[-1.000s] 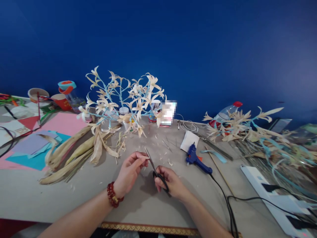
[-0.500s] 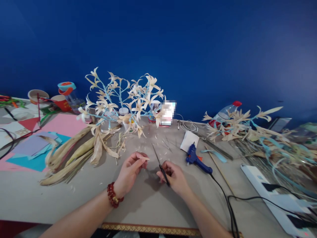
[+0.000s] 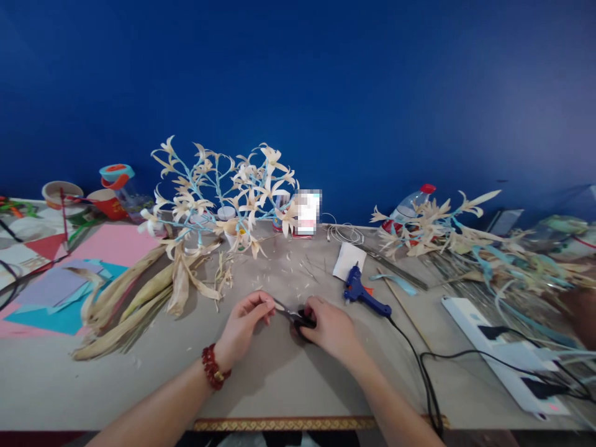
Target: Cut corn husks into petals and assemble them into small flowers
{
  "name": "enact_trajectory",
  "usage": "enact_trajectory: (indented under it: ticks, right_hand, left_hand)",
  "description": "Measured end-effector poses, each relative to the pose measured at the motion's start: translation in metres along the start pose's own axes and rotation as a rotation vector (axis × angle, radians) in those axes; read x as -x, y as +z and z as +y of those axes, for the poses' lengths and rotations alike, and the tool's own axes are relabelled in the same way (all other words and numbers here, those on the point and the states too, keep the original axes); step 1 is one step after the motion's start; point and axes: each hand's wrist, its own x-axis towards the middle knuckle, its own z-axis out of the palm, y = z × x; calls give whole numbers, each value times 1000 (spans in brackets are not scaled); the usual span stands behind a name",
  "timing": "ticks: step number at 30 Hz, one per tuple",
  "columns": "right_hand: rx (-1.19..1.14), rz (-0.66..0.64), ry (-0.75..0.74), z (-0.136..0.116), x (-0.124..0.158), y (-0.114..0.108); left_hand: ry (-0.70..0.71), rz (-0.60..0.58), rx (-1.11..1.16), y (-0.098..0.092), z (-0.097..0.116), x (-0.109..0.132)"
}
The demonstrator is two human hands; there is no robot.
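1. Scissors [image 3: 294,316] sit in the right hand [image 3: 330,329], whose fingers are curled tight round the dark handles. The blades point left toward the other hand.
2. The left hand [image 3: 244,326] is pinched closed, thumb against fingertips, on a husk scrap [image 3: 278,305] (a tiny pale sliver). The scrap meets the blade tips between the two hands. A red bracelet [image 3: 212,367] circles that wrist.
3. Just beyond the right hand lies a blue glue gun [image 3: 361,292]. Its black cord [image 3: 421,366] runs back beside the right forearm toward the near edge of the table [image 3: 279,391]. A white paper square [image 3: 348,261] lies just behind the gun.
4. Beyond the left hand stands a flower branch [image 3: 218,186] with pale blooms on blue stems. Dried husks [image 3: 139,292] sprawl to the left of that hand, with coloured paper sheets [image 3: 60,285] farther left.
5. Well to the right of the right hand lie a white power strip [image 3: 493,347] and a bottle [image 3: 410,205] with a red cap.
6. Small pale clippings [image 3: 302,273] dot the table just past both hands.
7. The right hand covers most of the handles, so I cannot tell how far the blades are parted. The scrap is mostly buried in the fingertips. One object by the back wall is blurred out.
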Motion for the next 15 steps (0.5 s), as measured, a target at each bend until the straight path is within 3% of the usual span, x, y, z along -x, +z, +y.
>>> enact_trajectory:
  ticks: [7,11,15]
  right_hand:
    - [128,-42,-18,-6,0,-9]
    - [44,-120,-228,-13,-5,-20]
    - [39,101,-407,-26,-11,-29]
  left_hand:
    - [-56,15,53,4,4,1]
    - [-57,38,80,3,4,1]
    - [-90,40,101,1,2,0]
